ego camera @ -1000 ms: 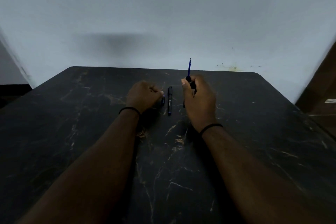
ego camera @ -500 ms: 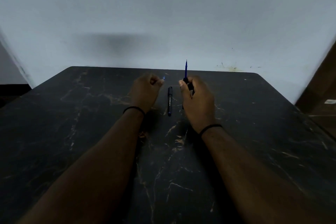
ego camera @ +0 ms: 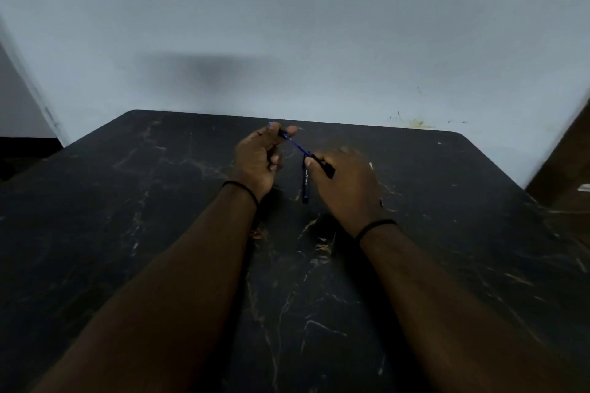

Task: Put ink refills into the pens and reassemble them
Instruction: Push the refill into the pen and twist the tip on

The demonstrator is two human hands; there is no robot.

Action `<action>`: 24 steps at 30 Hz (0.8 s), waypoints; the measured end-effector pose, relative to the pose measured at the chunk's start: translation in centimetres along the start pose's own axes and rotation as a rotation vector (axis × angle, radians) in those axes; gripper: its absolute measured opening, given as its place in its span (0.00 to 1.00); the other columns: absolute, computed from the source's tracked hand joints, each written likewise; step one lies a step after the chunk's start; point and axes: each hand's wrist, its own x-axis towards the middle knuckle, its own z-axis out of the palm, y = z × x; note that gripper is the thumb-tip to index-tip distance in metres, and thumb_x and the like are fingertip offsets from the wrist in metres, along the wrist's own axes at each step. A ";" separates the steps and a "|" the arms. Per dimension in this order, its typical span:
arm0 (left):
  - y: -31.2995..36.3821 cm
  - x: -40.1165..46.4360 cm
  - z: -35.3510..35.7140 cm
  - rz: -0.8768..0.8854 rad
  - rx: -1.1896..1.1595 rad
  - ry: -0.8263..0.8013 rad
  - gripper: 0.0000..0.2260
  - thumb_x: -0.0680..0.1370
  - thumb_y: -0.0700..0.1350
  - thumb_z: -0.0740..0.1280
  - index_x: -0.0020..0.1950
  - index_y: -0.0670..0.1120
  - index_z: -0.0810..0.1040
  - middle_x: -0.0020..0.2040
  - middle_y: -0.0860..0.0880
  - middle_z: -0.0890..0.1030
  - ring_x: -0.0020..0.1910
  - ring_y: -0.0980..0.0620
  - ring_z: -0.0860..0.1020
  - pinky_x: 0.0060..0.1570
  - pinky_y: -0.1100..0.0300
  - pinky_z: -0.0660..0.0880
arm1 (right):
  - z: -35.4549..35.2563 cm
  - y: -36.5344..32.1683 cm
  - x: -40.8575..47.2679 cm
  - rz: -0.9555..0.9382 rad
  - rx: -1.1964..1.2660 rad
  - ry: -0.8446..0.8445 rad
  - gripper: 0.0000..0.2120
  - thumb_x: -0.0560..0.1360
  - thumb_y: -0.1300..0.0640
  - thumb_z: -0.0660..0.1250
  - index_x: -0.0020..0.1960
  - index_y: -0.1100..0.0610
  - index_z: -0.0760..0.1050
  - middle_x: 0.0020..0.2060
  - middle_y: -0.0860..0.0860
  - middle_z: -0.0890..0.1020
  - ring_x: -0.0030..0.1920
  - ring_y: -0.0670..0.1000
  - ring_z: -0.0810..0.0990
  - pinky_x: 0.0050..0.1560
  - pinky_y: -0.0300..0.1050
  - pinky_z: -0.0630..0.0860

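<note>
My right hand [ego camera: 343, 183] grips a black pen barrel [ego camera: 324, 166], from which a thin blue ink refill [ego camera: 298, 145] sticks out up and to the left. My left hand [ego camera: 257, 161] pinches a small dark pen tip piece [ego camera: 282, 134] over the refill's far end, between thumb and fingers. A second black pen [ego camera: 305, 187] lies on the table between my hands, pointing away from me. Both hands hover just above the dark marble table [ego camera: 159, 201].
A pale wall [ego camera: 287, 25] stands right behind the table's far edge. A brown wooden surface [ego camera: 571, 169] is at the right edge of the view. Each wrist wears a black band.
The refill has tilted from upright to leaning left. My left hand has risen and moved to the refill's tip with the small piece. My right hand has shifted right.
</note>
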 end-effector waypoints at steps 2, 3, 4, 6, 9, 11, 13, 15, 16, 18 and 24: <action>0.0 0.0 -0.1 -0.001 0.004 -0.014 0.08 0.81 0.44 0.64 0.44 0.43 0.76 0.46 0.47 0.86 0.21 0.56 0.61 0.23 0.64 0.58 | 0.0 0.0 0.0 0.000 -0.019 -0.018 0.10 0.79 0.48 0.65 0.49 0.51 0.83 0.43 0.52 0.82 0.47 0.54 0.77 0.47 0.47 0.72; 0.0 0.0 -0.2 -0.002 0.006 -0.024 0.08 0.81 0.43 0.63 0.44 0.43 0.76 0.46 0.47 0.86 0.21 0.56 0.61 0.23 0.64 0.58 | 0.0 0.1 0.0 0.004 -0.026 -0.027 0.10 0.79 0.48 0.64 0.49 0.51 0.83 0.43 0.51 0.82 0.47 0.53 0.77 0.47 0.46 0.72; 0.0 0.0 -0.2 -0.007 0.009 -0.033 0.08 0.81 0.43 0.63 0.44 0.43 0.76 0.46 0.47 0.86 0.20 0.56 0.61 0.23 0.64 0.57 | 0.0 0.1 0.0 0.008 -0.031 -0.030 0.10 0.79 0.47 0.64 0.50 0.50 0.83 0.44 0.51 0.82 0.48 0.53 0.77 0.47 0.46 0.71; 0.1 -0.1 -0.1 -0.013 0.018 -0.050 0.07 0.82 0.43 0.63 0.45 0.43 0.75 0.47 0.47 0.86 0.20 0.56 0.61 0.23 0.64 0.57 | 0.1 0.1 0.0 0.013 -0.031 -0.021 0.11 0.79 0.47 0.65 0.51 0.51 0.83 0.44 0.51 0.83 0.48 0.53 0.78 0.48 0.46 0.72; 0.0 -0.2 -0.1 -0.007 0.029 -0.077 0.07 0.82 0.43 0.63 0.44 0.44 0.75 0.50 0.44 0.84 0.20 0.56 0.61 0.23 0.64 0.58 | 0.2 0.0 0.0 0.011 -0.041 -0.008 0.10 0.79 0.48 0.65 0.49 0.51 0.83 0.43 0.51 0.83 0.47 0.54 0.78 0.47 0.48 0.72; 0.0 -0.2 -0.2 -0.003 0.025 -0.096 0.07 0.81 0.43 0.63 0.44 0.44 0.75 0.51 0.43 0.84 0.20 0.56 0.61 0.22 0.65 0.58 | 0.2 0.0 0.0 0.016 -0.043 0.010 0.09 0.79 0.49 0.65 0.48 0.51 0.83 0.42 0.51 0.82 0.46 0.54 0.78 0.46 0.47 0.71; 0.0 -0.2 -0.3 0.000 0.035 -0.121 0.08 0.81 0.43 0.64 0.43 0.44 0.76 0.50 0.44 0.85 0.20 0.56 0.62 0.22 0.65 0.59 | 0.2 -0.1 0.0 0.024 -0.033 0.023 0.09 0.79 0.49 0.66 0.48 0.51 0.83 0.41 0.51 0.82 0.45 0.55 0.78 0.45 0.48 0.72; 0.0 -0.2 -0.4 0.007 0.052 -0.155 0.09 0.81 0.43 0.64 0.41 0.45 0.78 0.50 0.44 0.86 0.21 0.56 0.62 0.21 0.64 0.59 | 0.2 -0.1 0.0 0.025 -0.037 0.022 0.09 0.79 0.49 0.66 0.48 0.51 0.83 0.42 0.52 0.82 0.46 0.55 0.78 0.46 0.49 0.73; -0.1 -0.2 -0.4 0.013 0.061 -0.174 0.11 0.81 0.44 0.64 0.40 0.47 0.80 0.50 0.45 0.86 0.21 0.56 0.62 0.21 0.64 0.59 | 0.2 0.0 0.0 0.022 -0.040 0.025 0.09 0.78 0.49 0.66 0.48 0.51 0.83 0.42 0.52 0.82 0.46 0.55 0.78 0.46 0.49 0.72; -0.2 -0.2 -0.4 0.020 0.091 -0.209 0.14 0.81 0.44 0.64 0.37 0.50 0.83 0.49 0.45 0.86 0.21 0.56 0.63 0.21 0.64 0.60 | 0.2 0.0 -0.1 0.009 -0.035 0.037 0.09 0.78 0.50 0.66 0.47 0.51 0.83 0.41 0.52 0.82 0.45 0.55 0.78 0.45 0.48 0.71; -0.6 -0.1 0.0 -0.003 0.103 -0.236 0.10 0.79 0.42 0.67 0.38 0.49 0.81 0.49 0.42 0.85 0.21 0.56 0.63 0.20 0.66 0.59 | 0.4 0.2 0.0 0.024 -0.028 0.067 0.09 0.79 0.49 0.66 0.45 0.52 0.81 0.37 0.48 0.79 0.40 0.50 0.76 0.39 0.42 0.62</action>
